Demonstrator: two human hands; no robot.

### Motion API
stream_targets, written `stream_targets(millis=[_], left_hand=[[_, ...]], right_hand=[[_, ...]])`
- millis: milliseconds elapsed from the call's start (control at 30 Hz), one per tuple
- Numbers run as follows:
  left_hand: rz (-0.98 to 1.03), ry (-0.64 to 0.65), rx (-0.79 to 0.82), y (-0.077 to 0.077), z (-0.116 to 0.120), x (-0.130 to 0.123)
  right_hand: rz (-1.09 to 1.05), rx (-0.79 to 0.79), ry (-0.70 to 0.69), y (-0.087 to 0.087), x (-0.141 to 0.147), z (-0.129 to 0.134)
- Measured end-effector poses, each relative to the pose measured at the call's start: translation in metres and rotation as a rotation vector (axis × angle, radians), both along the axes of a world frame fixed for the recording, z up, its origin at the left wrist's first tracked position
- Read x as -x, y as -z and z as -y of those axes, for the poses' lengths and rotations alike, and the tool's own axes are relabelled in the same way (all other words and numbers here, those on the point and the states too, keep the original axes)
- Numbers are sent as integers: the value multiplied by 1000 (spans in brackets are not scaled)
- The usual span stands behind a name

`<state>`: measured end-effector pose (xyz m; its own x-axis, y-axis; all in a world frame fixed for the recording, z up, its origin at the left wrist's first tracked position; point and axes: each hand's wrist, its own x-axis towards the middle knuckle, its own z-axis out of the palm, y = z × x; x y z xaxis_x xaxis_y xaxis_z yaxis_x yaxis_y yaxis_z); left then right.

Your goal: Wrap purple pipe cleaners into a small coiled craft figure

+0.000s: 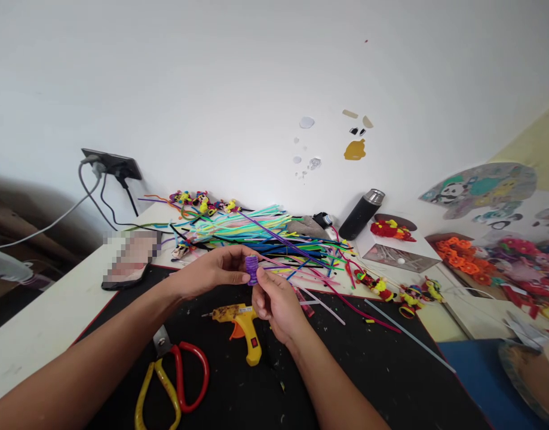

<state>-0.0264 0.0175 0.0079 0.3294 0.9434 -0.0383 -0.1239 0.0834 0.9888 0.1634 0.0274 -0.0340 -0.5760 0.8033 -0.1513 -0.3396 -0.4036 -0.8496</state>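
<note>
A small purple coil of pipe cleaner (251, 269) is held up between my two hands, above the black mat (346, 358). My left hand (218, 269) pinches its left side between thumb and fingers. From the right, my right hand (276, 301) grips its lower right edge, with the other fingers curled in. Below the hands lies a yellow glue gun (245, 328), its nozzle pointing left. Scissors with one red and one yellow handle (189, 376) rest open near my left forearm. Behind the hands spreads a heap of colourful pipe cleaners (265, 233).
A phone (131, 260) with a blurred screen lies at the left. At the back right stand a black flask (361, 215) and a white box (399, 257) with red and yellow pieces on top. Several small figures (377, 283) lie along the right. A glue stick (411, 334) crosses the mat's edge.
</note>
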Motion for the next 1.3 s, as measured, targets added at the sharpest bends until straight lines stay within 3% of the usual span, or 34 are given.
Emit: stream_targets(millis=[567, 933, 1300], left_hand=[[-116, 7, -59, 5, 0, 0], [-513, -38, -343, 6, 8, -3], [-467, -57, -303, 5, 7, -6]], right_hand=[[32, -11, 23, -2, 0, 1], [25, 22, 37, 1, 1, 0], [20, 26, 30, 3, 2, 0]])
